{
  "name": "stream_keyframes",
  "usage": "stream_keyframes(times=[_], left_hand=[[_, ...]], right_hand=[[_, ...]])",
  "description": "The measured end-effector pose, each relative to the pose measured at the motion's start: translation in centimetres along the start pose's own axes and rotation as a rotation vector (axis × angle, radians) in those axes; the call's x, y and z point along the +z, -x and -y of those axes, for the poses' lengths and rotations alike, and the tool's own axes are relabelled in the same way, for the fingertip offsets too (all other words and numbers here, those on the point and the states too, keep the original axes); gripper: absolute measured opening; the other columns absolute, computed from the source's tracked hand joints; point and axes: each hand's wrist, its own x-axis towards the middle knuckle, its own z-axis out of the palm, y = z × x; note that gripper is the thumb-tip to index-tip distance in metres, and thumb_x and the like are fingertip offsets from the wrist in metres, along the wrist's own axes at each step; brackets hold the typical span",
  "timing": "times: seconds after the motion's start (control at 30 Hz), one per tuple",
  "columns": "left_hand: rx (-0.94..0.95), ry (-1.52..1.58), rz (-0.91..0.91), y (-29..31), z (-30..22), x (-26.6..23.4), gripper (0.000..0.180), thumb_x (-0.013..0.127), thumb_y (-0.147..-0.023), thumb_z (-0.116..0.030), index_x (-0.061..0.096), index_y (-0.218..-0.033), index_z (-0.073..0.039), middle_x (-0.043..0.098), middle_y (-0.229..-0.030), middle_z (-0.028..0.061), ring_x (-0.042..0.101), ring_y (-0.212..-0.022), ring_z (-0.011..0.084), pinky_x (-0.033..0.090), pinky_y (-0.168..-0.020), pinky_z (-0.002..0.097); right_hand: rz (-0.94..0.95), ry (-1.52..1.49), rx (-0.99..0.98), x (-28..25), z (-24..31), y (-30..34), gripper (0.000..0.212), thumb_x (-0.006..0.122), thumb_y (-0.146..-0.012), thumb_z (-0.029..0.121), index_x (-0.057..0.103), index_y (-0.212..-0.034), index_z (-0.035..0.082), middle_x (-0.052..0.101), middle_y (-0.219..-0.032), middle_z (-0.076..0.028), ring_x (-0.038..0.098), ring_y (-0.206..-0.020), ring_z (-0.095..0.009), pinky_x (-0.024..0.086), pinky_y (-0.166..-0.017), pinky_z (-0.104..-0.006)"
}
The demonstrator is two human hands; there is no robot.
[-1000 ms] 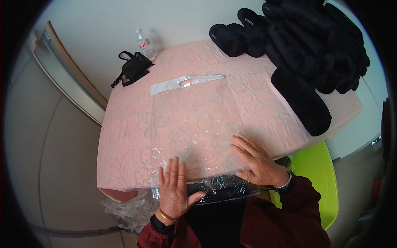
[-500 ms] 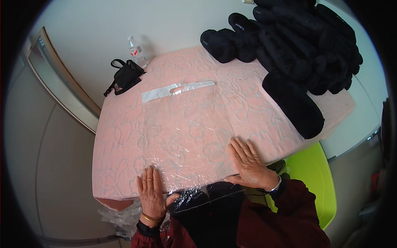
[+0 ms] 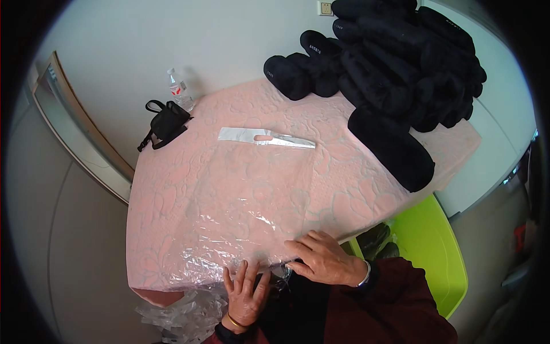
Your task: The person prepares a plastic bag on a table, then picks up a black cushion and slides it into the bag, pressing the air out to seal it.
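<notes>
A clear plastic bag point(image 3: 246, 198) lies flat on the pink patterned cover point(image 3: 154, 200), its white handle strip point(image 3: 240, 135) with a cut-out hole at the far end. Creased, shiny film gathers toward the near edge. My left hand point(image 3: 246, 295) rests at that edge, fingers spread on the film, their tips slightly blurred. To its right, my right hand point(image 3: 329, 261) touches the near right corner of the bag. Its fingers are bent, with a gap between thumb and forefinger. Nothing is gripped by either hand that I can make out.
Black plush cushions point(image 3: 395, 69) are piled at the far right, one long black cushion point(image 3: 392, 149) lying nearer. A black pouch point(image 3: 169, 123) and a plastic bottle point(image 3: 179, 90) stand far left. A green bin point(image 3: 438, 246) is at the right; crumpled clear plastic point(image 3: 192, 315) hangs below the near edge.
Both hands have come closer together at the near edge, the left moving right and the right moving left and nearer. The bag has turned, its handle strip shifting right, and its near part is more creased.
</notes>
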Motion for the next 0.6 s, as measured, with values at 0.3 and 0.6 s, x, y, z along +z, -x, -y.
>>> stream_keyframes(times=[0.3,0.6], left_hand=[[-0.194,0.283,-0.019,1.1,2.1,-3.4,0.024,0.066,-0.091,-0.01,0.066,-0.114,-0.004,0.064,-0.129,0.0128,0.061,-0.118,0.0308,0.039,-0.109,0.0539],[-0.416,0.671,0.441,4.4,0.7,0.0,0.034,0.069,-0.094,-0.034,0.068,-0.105,-0.002,0.069,-0.093,0.0186,0.068,-0.09,0.0349,0.052,-0.079,0.0428]], right_hand=[[-0.251,0.333,-0.219,-0.1,-2.7,-0.2,0.06,0.069,-0.091,0.032,0.051,-0.141,0.004,0.042,-0.151,-0.018,0.039,-0.141,-0.038,0.033,-0.111,-0.0569],[-0.271,0.431,-0.156,0.6,-2.0,-0.3,0.062,0.066,-0.092,0.039,0.05,-0.141,0.005,0.043,-0.149,-0.02,0.042,-0.138,-0.035,0.032,-0.111,-0.0536]])
